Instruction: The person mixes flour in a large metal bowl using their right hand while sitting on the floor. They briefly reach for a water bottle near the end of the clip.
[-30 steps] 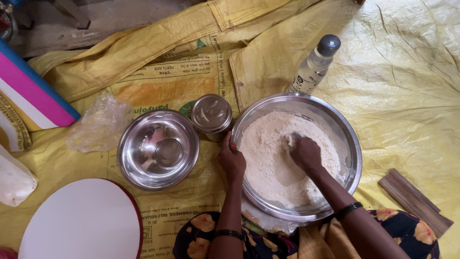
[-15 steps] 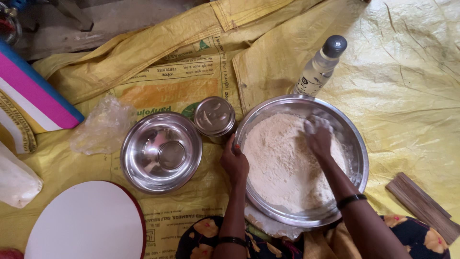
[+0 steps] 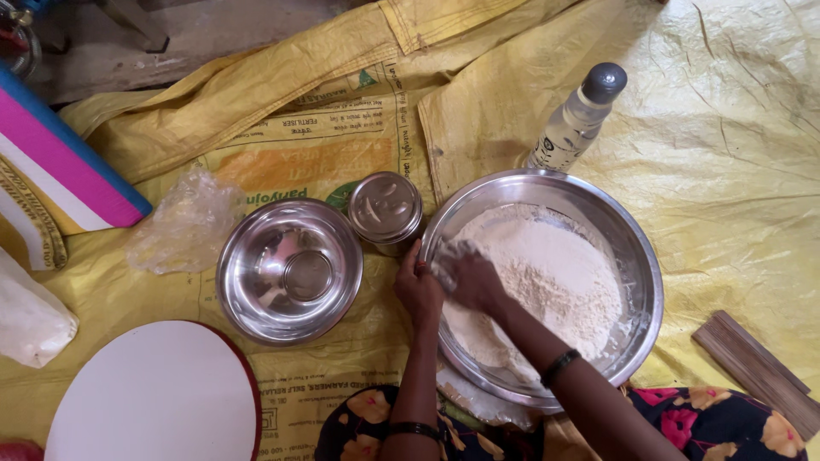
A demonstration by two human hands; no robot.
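A wide steel bowl (image 3: 636, 248) holds a heap of white flour (image 3: 555, 273). My left hand (image 3: 417, 290) grips the bowl's left rim. My right hand (image 3: 470, 273) is inside the bowl at its left side, fingers pressed into the flour and dusted white. Both wrists carry dark bands. My arms reach up from the bottom of the view over a flowered dark cloth (image 3: 726, 427).
An empty steel bowl (image 3: 290, 269) and a small lidded steel tin (image 3: 385, 209) sit left of the flour bowl. A clear bottle (image 3: 576, 119) with a grey cap lies behind it. A white round board (image 3: 154, 397), a crumpled plastic bag (image 3: 184, 222), a wooden piece (image 3: 756, 371) and yellow sacking (image 3: 735, 145) surround them.
My right hand has swept through the flour, from the middle to the far right side, then across to the left side beside my left hand. The left hand kept its hold on the rim.
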